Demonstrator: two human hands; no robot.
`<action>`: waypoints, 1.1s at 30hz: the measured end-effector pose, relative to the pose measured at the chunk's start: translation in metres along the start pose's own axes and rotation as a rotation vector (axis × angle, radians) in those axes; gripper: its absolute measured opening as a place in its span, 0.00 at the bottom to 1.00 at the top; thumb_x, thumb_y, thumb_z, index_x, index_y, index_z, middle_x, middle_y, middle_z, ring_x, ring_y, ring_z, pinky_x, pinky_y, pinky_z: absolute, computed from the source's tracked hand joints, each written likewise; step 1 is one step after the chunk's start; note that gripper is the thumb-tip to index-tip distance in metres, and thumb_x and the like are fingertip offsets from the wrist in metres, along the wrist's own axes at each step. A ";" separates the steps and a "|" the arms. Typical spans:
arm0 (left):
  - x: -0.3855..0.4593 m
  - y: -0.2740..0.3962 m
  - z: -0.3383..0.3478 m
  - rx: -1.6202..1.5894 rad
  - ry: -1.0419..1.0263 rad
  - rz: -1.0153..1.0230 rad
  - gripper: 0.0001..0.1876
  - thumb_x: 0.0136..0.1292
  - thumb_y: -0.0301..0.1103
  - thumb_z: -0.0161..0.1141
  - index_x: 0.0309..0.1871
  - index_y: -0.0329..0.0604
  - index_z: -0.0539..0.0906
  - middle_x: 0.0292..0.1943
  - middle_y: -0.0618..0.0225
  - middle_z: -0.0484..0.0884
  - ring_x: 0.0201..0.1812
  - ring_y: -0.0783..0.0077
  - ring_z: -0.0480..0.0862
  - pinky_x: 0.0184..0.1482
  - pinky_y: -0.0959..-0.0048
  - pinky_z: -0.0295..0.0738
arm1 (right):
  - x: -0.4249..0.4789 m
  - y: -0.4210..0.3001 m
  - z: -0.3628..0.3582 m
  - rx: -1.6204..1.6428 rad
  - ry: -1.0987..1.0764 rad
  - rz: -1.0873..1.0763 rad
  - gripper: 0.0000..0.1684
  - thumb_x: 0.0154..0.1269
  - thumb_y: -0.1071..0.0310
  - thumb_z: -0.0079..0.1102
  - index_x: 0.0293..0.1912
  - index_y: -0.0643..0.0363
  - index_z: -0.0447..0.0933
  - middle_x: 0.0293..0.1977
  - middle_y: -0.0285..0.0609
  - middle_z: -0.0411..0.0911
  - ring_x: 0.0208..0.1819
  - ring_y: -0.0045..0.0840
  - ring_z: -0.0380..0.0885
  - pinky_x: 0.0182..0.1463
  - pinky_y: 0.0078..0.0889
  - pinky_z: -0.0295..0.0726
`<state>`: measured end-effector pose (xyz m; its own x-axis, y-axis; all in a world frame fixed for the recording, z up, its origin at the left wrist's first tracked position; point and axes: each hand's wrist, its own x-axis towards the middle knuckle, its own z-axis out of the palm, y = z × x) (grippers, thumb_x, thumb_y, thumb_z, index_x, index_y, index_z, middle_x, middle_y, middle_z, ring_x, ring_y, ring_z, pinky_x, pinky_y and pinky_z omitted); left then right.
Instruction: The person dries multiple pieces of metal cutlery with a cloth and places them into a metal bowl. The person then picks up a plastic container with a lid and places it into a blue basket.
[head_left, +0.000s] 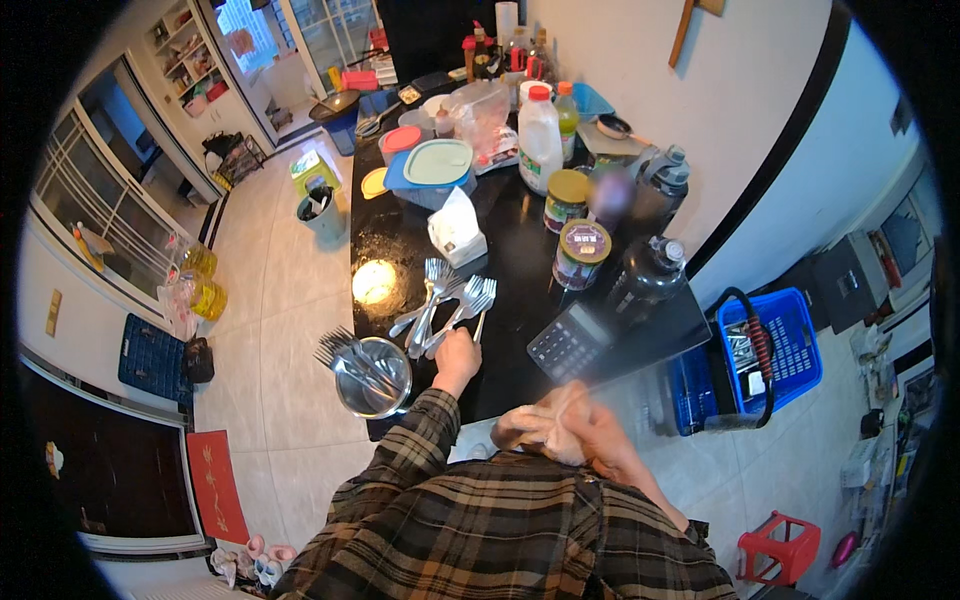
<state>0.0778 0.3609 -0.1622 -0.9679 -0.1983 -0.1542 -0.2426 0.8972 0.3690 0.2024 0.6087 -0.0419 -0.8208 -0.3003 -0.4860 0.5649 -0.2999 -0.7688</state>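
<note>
My left hand (456, 360) is at the near end of a loose pile of metal forks (431, 304) on the black tabletop. Its fingers close around the handle of the rightmost fork (486, 294), whose tines point away from me. Left of that hand, a shiny metal cup (373, 405) holds several more forks (360, 364), tines up and leaning left over the rim. Close to my chest, my right hand (596, 431) grips a crumpled pale cloth (551, 437), partly hidden by the fingers and slightly blurred.
A calculator (570, 341) lies right of the forks. Beyond stand a tissue pack (457, 232), lidded jars (581, 255), a dark bottle (649, 277), a milk jug (540, 142) and a plastic container (435, 169). A blue basket (795, 352) is past the table's right edge.
</note>
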 end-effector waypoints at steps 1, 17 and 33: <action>0.002 0.000 0.003 -0.002 0.012 -0.040 0.12 0.52 0.38 0.62 0.33 0.39 0.78 0.38 0.51 0.79 0.40 0.50 0.80 0.43 0.58 0.75 | 0.001 -0.002 -0.002 0.005 0.002 0.004 0.17 0.63 0.70 0.55 0.49 0.68 0.71 0.42 0.44 0.77 0.40 0.23 0.78 0.43 0.24 0.78; -0.027 0.023 -0.011 0.116 0.003 -0.130 0.10 0.47 0.28 0.60 0.34 0.36 0.78 0.34 0.50 0.81 0.40 0.51 0.82 0.44 0.61 0.76 | 0.005 0.011 -0.052 -0.109 -0.185 0.166 0.18 0.63 0.64 0.55 0.48 0.67 0.73 0.42 0.47 0.77 0.42 0.27 0.78 0.47 0.27 0.78; -0.056 0.009 -0.018 -0.955 -0.304 0.057 0.09 0.65 0.31 0.48 0.30 0.38 0.74 0.18 0.67 0.75 0.15 0.78 0.75 0.17 0.78 0.69 | 0.058 0.017 -0.016 0.199 -0.050 0.071 0.18 0.66 0.61 0.53 0.48 0.66 0.70 0.41 0.44 0.76 0.42 0.27 0.78 0.44 0.32 0.79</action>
<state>0.1286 0.3728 -0.1344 -0.9544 0.0640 -0.2916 -0.2759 0.1836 0.9435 0.1631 0.6007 -0.0901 -0.7758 -0.3705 -0.5108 0.6310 -0.4479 -0.6334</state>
